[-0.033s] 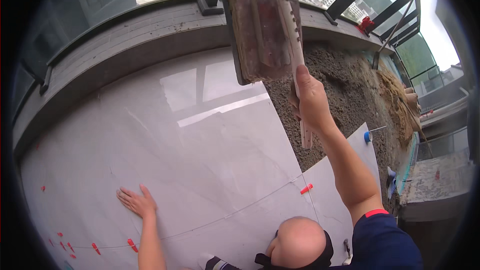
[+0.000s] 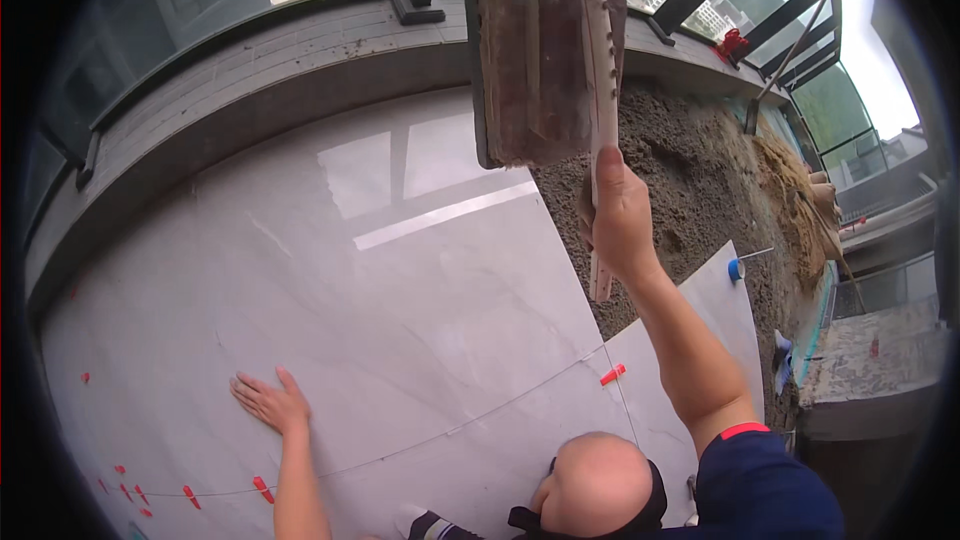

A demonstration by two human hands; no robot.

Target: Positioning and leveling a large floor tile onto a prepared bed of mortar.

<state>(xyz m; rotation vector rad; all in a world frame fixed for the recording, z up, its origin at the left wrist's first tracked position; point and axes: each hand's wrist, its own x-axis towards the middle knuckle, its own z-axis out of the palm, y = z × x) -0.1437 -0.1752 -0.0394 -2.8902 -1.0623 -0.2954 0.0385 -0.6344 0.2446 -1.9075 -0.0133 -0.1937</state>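
Note:
My right hand (image 2: 622, 215) grips the long pale handle of a large, mud-stained flat tiling tool (image 2: 540, 60), raised at the top of the view with its broad head above the grip. My left hand (image 2: 270, 400) lies flat, fingers apart, on a glossy white marbled tile (image 2: 420, 300) at lower left. Red tile levelling wedges (image 2: 262, 490) sit along the joint below it, and another red wedge (image 2: 612, 374) is on the joint to the right. My bare bent knee (image 2: 590, 485), with a dark band beside it, shows at the bottom centre.
Rough grey mortar (image 2: 680, 170) lies right of the tile, with a blue roll (image 2: 736, 270) on the tile's corner and tan sacking (image 2: 805, 200) beyond. A low ledge (image 2: 250, 110) and railing posts (image 2: 420, 0) border the far side. A red object (image 2: 730, 45) sits on the ledge.
The tool's head has shifted a little to the right and turned more upright, and my right hand has moved slightly left. My left hand stays nearly in place on the tile.

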